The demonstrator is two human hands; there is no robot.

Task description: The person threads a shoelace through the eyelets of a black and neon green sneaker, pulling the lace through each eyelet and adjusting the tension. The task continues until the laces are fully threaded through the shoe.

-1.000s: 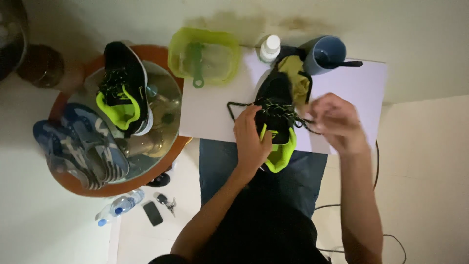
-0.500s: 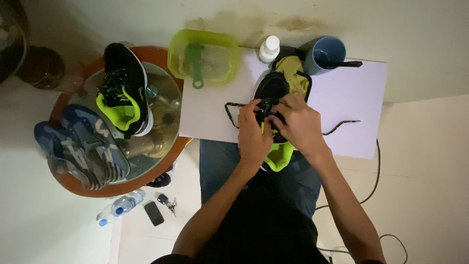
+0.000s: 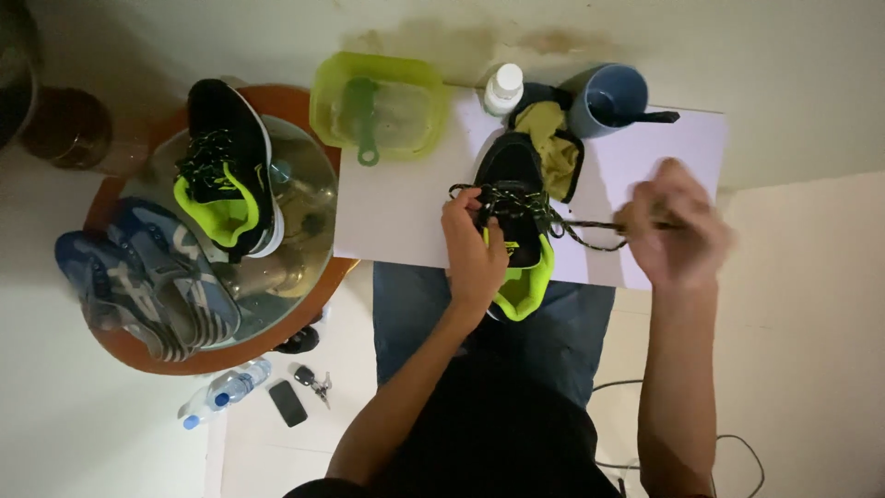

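A: Starting nearest: looking down past the jeans (image 3: 415,304) at a phone (image 3: 288,403), keys (image 3: 313,383) and a water bottle (image 3: 221,392) lying on the floor.

B: And just above the lap?

A: Seeing the left hand (image 3: 475,254) clamping down on the black shoe (image 3: 516,198), fingers pressing at the eyelets. Sitting on the white sheet (image 3: 406,212) across the knees, lime-green heel hanging toward the body, toe pointing away.

B: Right hand?

A: Holding well apart from the left, out to the side. Looking pinched shut on the end of the lace (image 3: 590,231), though blurring too much to be sure of the fingers. Running in a fairly straight line from the eyelets to the right hand (image 3: 678,231).

B: Judging the handling?

A: Probably feeling light and soft in the upper, stiffer at the sole and heel. Likely gripping best across the sides of the midfoot. Guessing the speckled cord is thin, limp and a bit slippery, so pinching near the tip.

B: Further out?

A: Finding a yellow cloth (image 3: 551,148) touching the toe, then a white bottle (image 3: 504,88), a blue mug (image 3: 608,97) and a green tub (image 3: 383,106) holding a brush (image 3: 366,120). Off to the left, spotting a matching shoe (image 3: 226,171) and blue shoes (image 3: 147,277) resting on a round table (image 3: 304,101).
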